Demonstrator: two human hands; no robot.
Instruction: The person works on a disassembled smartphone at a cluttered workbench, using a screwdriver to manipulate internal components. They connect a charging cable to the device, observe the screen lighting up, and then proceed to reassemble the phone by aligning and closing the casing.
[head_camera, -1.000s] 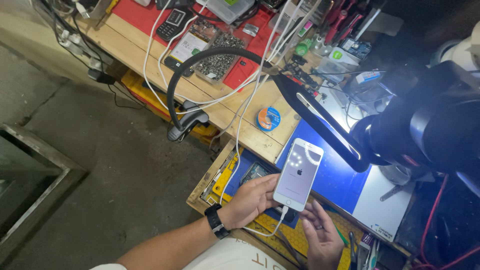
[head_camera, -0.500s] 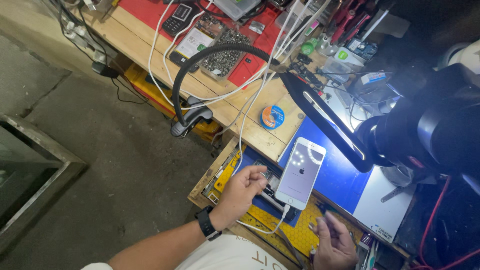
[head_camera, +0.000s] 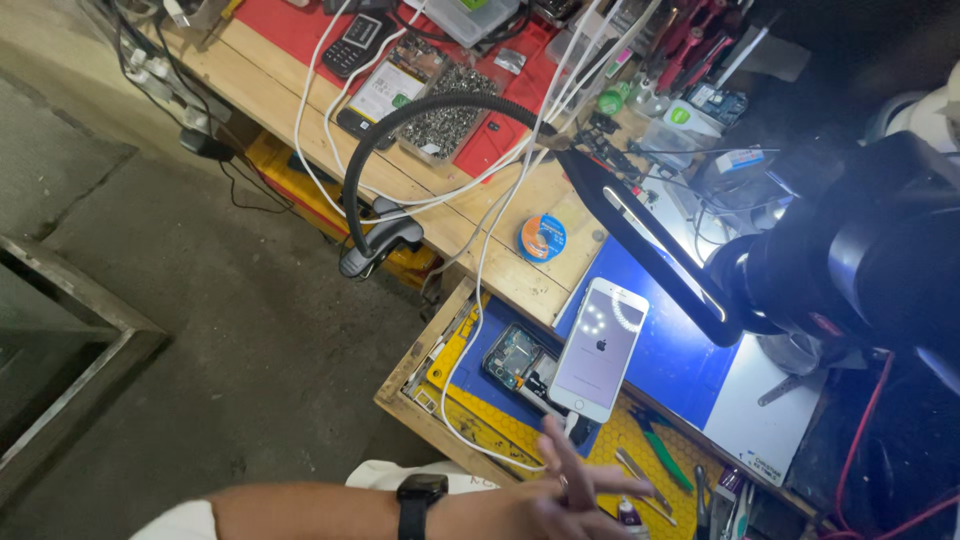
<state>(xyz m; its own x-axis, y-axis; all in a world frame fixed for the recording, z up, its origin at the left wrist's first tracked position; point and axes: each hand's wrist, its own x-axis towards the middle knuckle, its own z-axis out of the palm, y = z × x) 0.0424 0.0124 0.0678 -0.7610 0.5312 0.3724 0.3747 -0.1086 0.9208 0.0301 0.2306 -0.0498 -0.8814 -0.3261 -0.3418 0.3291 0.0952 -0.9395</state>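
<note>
A white smartphone (head_camera: 600, 350) lies face up with its screen lit, half on the blue work mat (head_camera: 680, 370) and half over the open wooden drawer (head_camera: 425, 400). A white cable (head_camera: 462, 400) is plugged into its bottom end. My left hand (head_camera: 570, 490), with a black watch on the wrist, hovers just below the phone with its fingers spread, holding nothing and not touching the phone. My right hand is out of sight.
An opened phone body (head_camera: 515, 355) lies in the drawer beside green-handled pliers (head_camera: 660, 450) and tweezers (head_camera: 635, 470). A black gooseneck lamp (head_camera: 650, 240) and a black microscope (head_camera: 860, 260) hang over the bench. A tape roll (head_camera: 542, 238), a screw tray (head_camera: 450, 120) and white cables crowd the wooden top.
Both hands held the phone upright, then let go. The phone now lies flat, my left hand has pulled back toward me, and my right hand has left the view.
</note>
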